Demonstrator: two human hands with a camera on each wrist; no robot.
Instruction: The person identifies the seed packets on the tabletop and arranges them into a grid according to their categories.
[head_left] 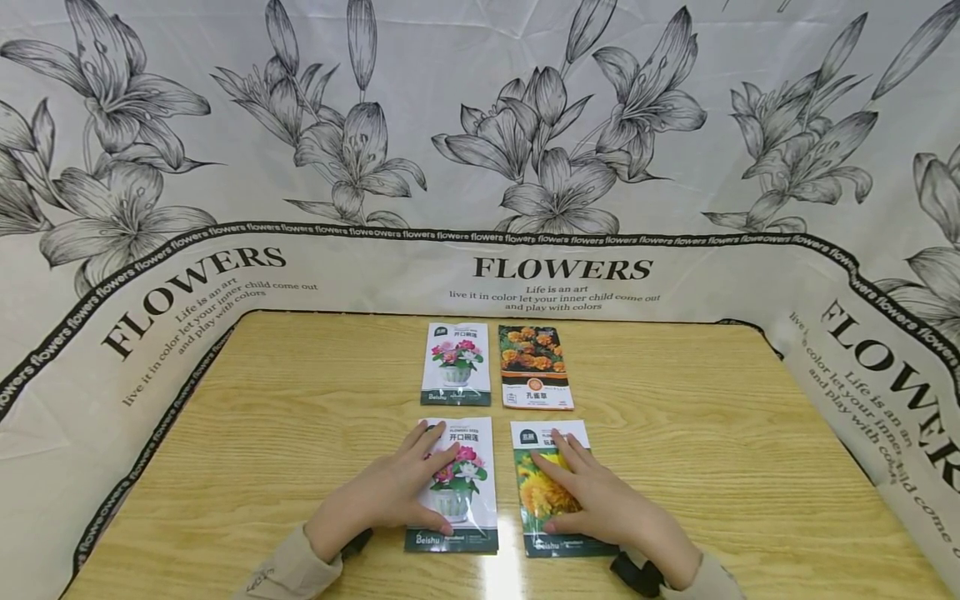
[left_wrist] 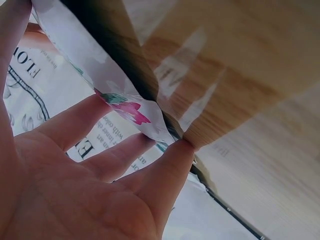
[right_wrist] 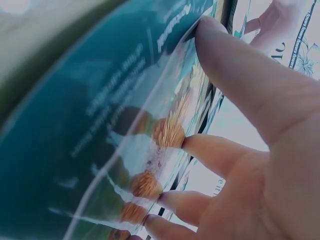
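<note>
Four-colour printed seed packets lie flat on the wooden table in two rows. My left hand (head_left: 390, 487) rests with spread fingers on the near left packet, a white seed packet (head_left: 468, 504) with pink flowers in a pot. In the left wrist view, fingertips touch the glossy face of that packet (left_wrist: 85, 55). My right hand (head_left: 603, 500) lies spread on the near right seed packet (head_left: 536, 500), which shows yellow flowers and is partly covered by the fingers. The right wrist view shows fingertips and thumb touching its surface (right_wrist: 165, 132).
Behind the left hand's packet lies another pink-flower seed packet (head_left: 456, 367). Beside it is a seed packet with orange flowers (head_left: 536, 367). The wooden table (head_left: 315, 375) ends at a white cloth (head_left: 562, 200) printed with flowers and lettering, which surrounds its back and sides.
</note>
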